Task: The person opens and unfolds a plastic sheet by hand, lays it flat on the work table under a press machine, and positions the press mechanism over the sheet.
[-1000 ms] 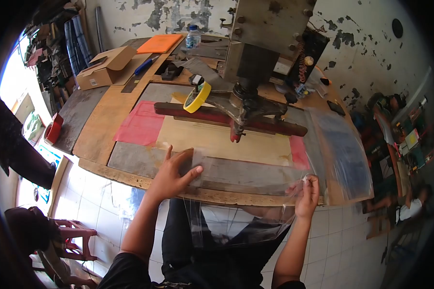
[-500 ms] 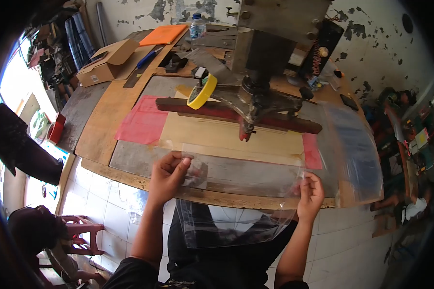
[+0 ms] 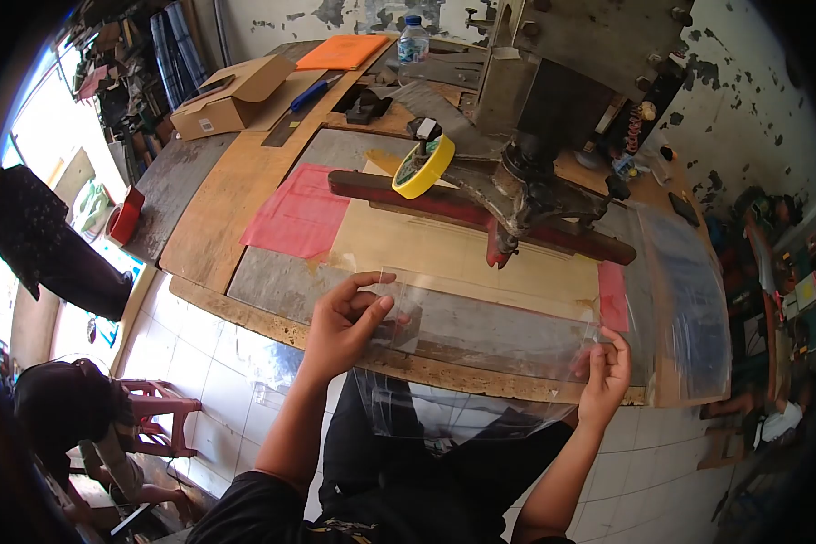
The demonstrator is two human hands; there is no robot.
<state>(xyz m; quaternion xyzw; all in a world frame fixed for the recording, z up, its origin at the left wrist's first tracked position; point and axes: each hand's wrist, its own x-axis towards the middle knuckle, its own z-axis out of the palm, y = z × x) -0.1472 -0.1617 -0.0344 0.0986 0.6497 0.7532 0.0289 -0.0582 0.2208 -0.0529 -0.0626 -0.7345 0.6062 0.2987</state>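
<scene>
A clear plastic sheet [image 3: 471, 412] hangs over the front edge of the table, spread between my two hands. My left hand [image 3: 344, 325] pinches its upper left corner between thumb and fingers. At the upper right corner, my right hand [image 3: 606, 372] grips the same sheet with bent fingers. Just beyond lies a cream-coloured sheet [image 3: 426, 249] with pink pieces [image 3: 296, 216] at its ends. Above it stands a press with a long red-brown bar [image 3: 553, 238]. A yellow tape roll [image 3: 426, 169] hangs on the press's arm.
A stack of clear plastic sheets [image 3: 689, 308] lies on the right. Toward the back are an open cardboard box [image 3: 231, 100], a blue cutter [image 3: 310, 95], an orange folder [image 3: 343, 53] and a water bottle [image 3: 413, 41]. Another person [image 3: 68, 408] sits low at left by a red stool [image 3: 159, 417].
My view has turned a little, so the table and press sit farther right in it. Both hands keep hold of the plastic sheet, whose hanging edge appears slightly higher.
</scene>
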